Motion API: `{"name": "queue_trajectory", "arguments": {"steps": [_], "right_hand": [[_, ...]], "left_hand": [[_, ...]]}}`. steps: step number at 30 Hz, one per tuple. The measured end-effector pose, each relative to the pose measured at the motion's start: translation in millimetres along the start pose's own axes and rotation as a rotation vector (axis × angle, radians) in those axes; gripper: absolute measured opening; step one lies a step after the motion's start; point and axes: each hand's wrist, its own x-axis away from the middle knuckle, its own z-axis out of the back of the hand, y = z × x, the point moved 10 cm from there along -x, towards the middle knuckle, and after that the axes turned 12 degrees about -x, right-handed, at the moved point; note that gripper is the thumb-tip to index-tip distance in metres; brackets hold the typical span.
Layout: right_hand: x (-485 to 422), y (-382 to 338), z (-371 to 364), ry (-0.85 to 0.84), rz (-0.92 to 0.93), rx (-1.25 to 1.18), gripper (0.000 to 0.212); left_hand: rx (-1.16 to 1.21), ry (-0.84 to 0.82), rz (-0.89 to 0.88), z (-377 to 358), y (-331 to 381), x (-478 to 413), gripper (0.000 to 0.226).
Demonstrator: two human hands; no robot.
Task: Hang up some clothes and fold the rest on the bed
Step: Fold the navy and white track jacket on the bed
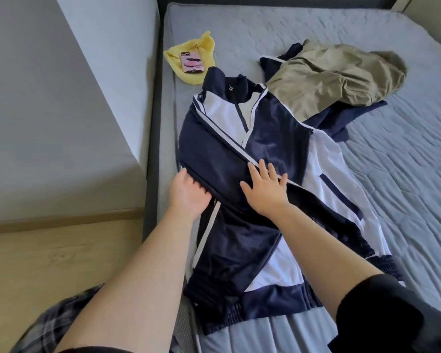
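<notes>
A shiny navy-and-white track jacket [239, 149] is lying on the grey quilted bed [392, 174], its crossed sleeve being pressed by the flat right hand [264, 193] and touched at its edge by the open left hand [189, 194]. It is being judged light, limp and slippery, best pinched at seams.

Navy-and-white jacket [273, 138] lies flat (sleeve folded across) on bed [316, 26].
</notes>
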Motion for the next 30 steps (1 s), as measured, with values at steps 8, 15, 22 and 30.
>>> {"name": "queue_trajectory", "arguments": {"steps": [8, 15, 22, 30], "right_hand": [[-9.8, 44.4, -19.6, 0.153, -0.283, -0.142, 0.063], [-6.9, 40.7, -19.6, 0.137, -0.112, -0.063, 0.066], [20.7, 101.6, 48.2, 0.422, -0.333, -0.177, 0.03], [24.2, 152.8, 87.4, 0.378, -0.435, -0.349, 0.031]], "left_hand": [[0.125, -0.116, -0.077, -13.3, 47.2, -33.5, 0.055], [0.341, 0.047, -0.197, 4.4, 55.0, -29.1, 0.054], [-0.16, 0.162, -0.234, -0.8, 50.9, -21.6, 0.045], [-1.066, 0.618, -0.415, 15.5, 39.8, 21.6, 0.079]]}}
